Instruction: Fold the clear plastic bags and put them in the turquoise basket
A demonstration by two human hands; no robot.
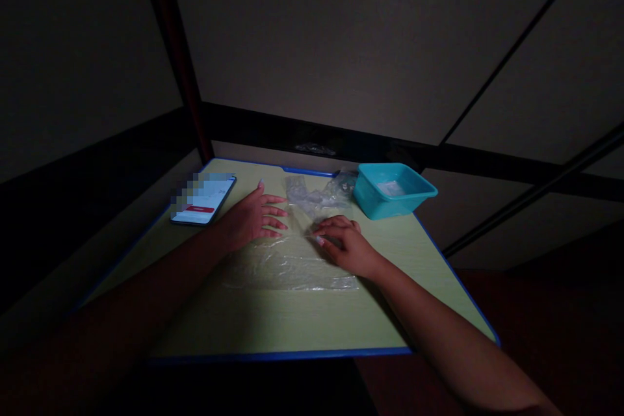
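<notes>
A clear plastic bag (292, 270) lies spread flat on the light green table (273, 331), in front of me. My left hand (253, 218) is over the bag's left part with its fingers spread and nothing held. At the bag's right part, my right hand (346, 247) has its thumb and fingers pinched together on the plastic. Beyond my hands lies more crumpled clear plastic (316, 195), which reaches toward the blue basket.
A turquoise basket (390, 205) with something pale inside stands at the table's back right. A lit phone (202, 201) lies at the back left. Crumpled plastic (316, 149) rests on a dark ledge behind the table.
</notes>
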